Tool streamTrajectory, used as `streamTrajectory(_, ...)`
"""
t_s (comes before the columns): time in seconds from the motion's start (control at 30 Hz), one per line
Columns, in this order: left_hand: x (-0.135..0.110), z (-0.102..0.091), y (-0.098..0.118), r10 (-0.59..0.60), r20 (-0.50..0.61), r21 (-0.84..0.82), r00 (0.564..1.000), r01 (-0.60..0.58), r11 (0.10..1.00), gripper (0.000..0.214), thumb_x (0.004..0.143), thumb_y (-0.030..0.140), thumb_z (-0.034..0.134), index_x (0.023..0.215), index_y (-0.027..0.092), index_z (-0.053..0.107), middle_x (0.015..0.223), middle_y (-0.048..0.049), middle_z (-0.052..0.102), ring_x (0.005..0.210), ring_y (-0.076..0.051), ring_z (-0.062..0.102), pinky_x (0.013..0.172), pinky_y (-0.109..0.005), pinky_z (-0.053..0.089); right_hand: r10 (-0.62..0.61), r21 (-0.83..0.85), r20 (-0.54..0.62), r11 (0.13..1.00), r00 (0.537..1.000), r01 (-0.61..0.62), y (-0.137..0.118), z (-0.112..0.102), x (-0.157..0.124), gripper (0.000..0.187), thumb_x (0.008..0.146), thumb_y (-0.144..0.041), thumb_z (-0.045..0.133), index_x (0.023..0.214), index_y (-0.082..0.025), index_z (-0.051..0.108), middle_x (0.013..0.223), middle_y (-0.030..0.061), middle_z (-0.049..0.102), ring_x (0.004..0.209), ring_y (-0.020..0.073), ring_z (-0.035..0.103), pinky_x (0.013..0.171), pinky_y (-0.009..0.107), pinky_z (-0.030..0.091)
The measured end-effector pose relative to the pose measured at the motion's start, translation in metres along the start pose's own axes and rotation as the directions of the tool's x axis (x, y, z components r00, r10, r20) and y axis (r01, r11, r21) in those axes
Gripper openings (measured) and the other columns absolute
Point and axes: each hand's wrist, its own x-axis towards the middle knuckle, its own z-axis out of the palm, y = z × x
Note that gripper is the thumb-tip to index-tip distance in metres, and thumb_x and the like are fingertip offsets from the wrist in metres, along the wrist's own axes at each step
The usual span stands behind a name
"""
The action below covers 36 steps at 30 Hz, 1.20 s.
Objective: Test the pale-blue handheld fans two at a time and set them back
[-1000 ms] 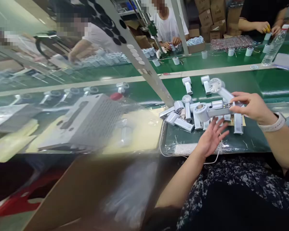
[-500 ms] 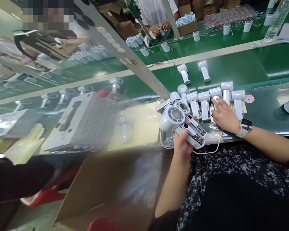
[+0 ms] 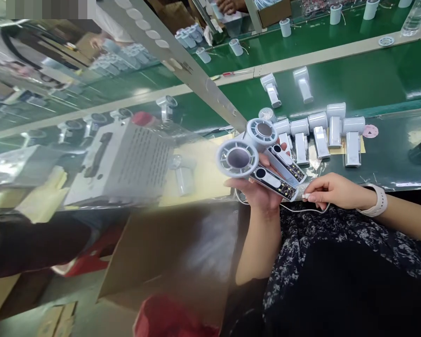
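Low in the middle of the frame, the left hand (image 3: 257,194) cradles two white handheld fans (image 3: 237,158), their round heads toward the upper left. Their handles show what looks like dark circuit strips, though the view is too poor to be sure. Just right of them, the right hand (image 3: 337,189) pinches the plug of a thin white cable (image 3: 296,208) beside one handle's end. Farther off, a row of similar fans (image 3: 317,133) lies on the green worktop (image 3: 389,79), and a co-worker's hand (image 3: 231,4) shows at the top edge.
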Motion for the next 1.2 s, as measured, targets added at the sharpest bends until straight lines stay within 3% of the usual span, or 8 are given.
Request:
streamTrajectory(0.17, -0.002, 0.018, 0.0, 0.037, -0.049, -0.007, 0.998, -0.038, 0.999, 0.086, 0.063, 0.111, 0.047, 0.064, 0.025, 0.048, 0.1, -0.0107, 0.074, 0.129, -0.037, 0.065, 0.098, -0.046, 0.06, -0.155, -0.01, -0.126, 0.988, 0.98, 0.155, -0.003, 0.015, 0.004, 0.031, 0.095, -0.044, 0.074, 0.078, -0.018, 0.067, 0.059, -0.0021, 0.063, 0.053, 0.0125, 0.059, 0.058, 0.026, 0.044)
streamTrajectory(0.4, -0.01, 0.016, -0.006, 0.105, -0.139, 0.033, 0.985, -0.101, 0.994, 0.088, 0.063, 0.111, 0.047, 0.06, 0.023, 0.047, 0.108, -0.011, 0.076, 0.128, -0.036, 0.067, 0.098, -0.045, 0.062, -0.088, 0.205, -0.153, 0.972, 0.984, 0.118, 0.009, 0.033, 0.001, 0.046, 0.1, -0.061, 0.067, 0.08, -0.023, 0.054, 0.052, -0.0071, 0.049, 0.051, 0.0155, 0.059, 0.061, 0.031, 0.056)
streamTrajectory(0.53, -0.009, 0.018, -0.002, 0.115, -0.137, -0.009, 0.984, -0.117, 0.993, 0.087, 0.063, 0.11, 0.052, 0.06, 0.023, 0.046, 0.108, -0.0095, 0.076, 0.119, -0.033, 0.069, 0.095, -0.045, 0.062, -0.221, -0.083, -0.154, 0.974, 0.963, 0.21, 0.005, 0.031, 0.002, 0.044, 0.107, -0.059, 0.055, 0.082, -0.022, 0.055, 0.072, 0.0006, 0.061, 0.068, 0.0174, 0.06, 0.07, 0.032, 0.054)
streamTrajectory(0.67, -0.008, 0.016, 0.011, 0.035, -0.049, -0.007, 0.998, -0.035, 0.999, 0.087, 0.069, 0.11, 0.043, 0.061, 0.023, 0.038, 0.102, -0.0079, 0.075, 0.106, -0.028, 0.069, 0.086, -0.044, 0.059, -0.462, -0.307, -0.155, 0.863, 0.873, 0.402, 0.001, 0.025, -0.001, 0.048, 0.111, -0.053, 0.048, 0.076, -0.022, 0.052, 0.098, 0.0089, 0.068, 0.089, 0.0209, 0.063, 0.08, 0.034, 0.053)
streamTrajectory(0.77, -0.01, 0.013, 0.015, 0.037, -0.015, 0.039, 0.999, -0.037, 0.999, 0.088, 0.071, 0.111, 0.034, 0.061, 0.023, 0.035, 0.1, -0.0074, 0.074, 0.104, -0.028, 0.068, 0.082, -0.044, 0.057, -0.364, -0.283, -0.247, 0.914, 0.898, 0.292, 0.001, 0.025, -0.002, 0.04, 0.11, -0.047, 0.054, 0.081, -0.021, 0.06, 0.085, 0.0055, 0.069, 0.077, 0.0189, 0.064, 0.073, 0.032, 0.051)
streamTrajectory(0.9, -0.015, 0.011, 0.011, 0.065, -0.023, -0.018, 0.998, -0.065, 0.998, 0.087, 0.072, 0.109, 0.041, 0.06, 0.023, 0.038, 0.098, -0.0076, 0.072, 0.097, -0.026, 0.069, 0.076, -0.041, 0.058, -0.177, -0.033, -0.274, 0.984, 0.945, 0.175, 0.004, 0.031, -0.001, 0.043, 0.106, -0.056, 0.061, 0.08, -0.022, 0.06, 0.056, -0.0034, 0.059, 0.053, 0.015, 0.06, 0.062, 0.03, 0.054)
streamTrajectory(1.03, -0.017, 0.016, 0.006, 0.147, -0.113, 0.013, 0.983, -0.147, 0.989, 0.086, 0.069, 0.108, 0.049, 0.058, 0.023, 0.042, 0.095, -0.0079, 0.071, 0.088, -0.025, 0.067, 0.074, -0.039, 0.06, -0.089, 0.263, -0.282, 0.951, 0.955, 0.166, 0.006, 0.039, -0.001, 0.053, 0.098, -0.071, 0.066, 0.08, -0.023, 0.055, 0.045, -0.0103, 0.047, 0.038, 0.0112, 0.049, 0.055, 0.031, 0.06)
streamTrajectory(1.2, -0.017, 0.022, -0.003, 0.197, -0.149, 0.035, 0.969, -0.194, 0.98, 0.086, 0.07, 0.108, 0.048, 0.056, 0.023, 0.041, 0.09, -0.0076, 0.068, 0.093, -0.027, 0.067, 0.078, -0.041, 0.061, -0.061, 0.329, -0.324, 0.928, 0.944, 0.173, 0.006, 0.046, -0.001, 0.058, 0.095, -0.075, 0.068, 0.076, -0.023, 0.05, 0.046, -0.0106, 0.046, 0.035, 0.0097, 0.047, 0.05, 0.029, 0.059)
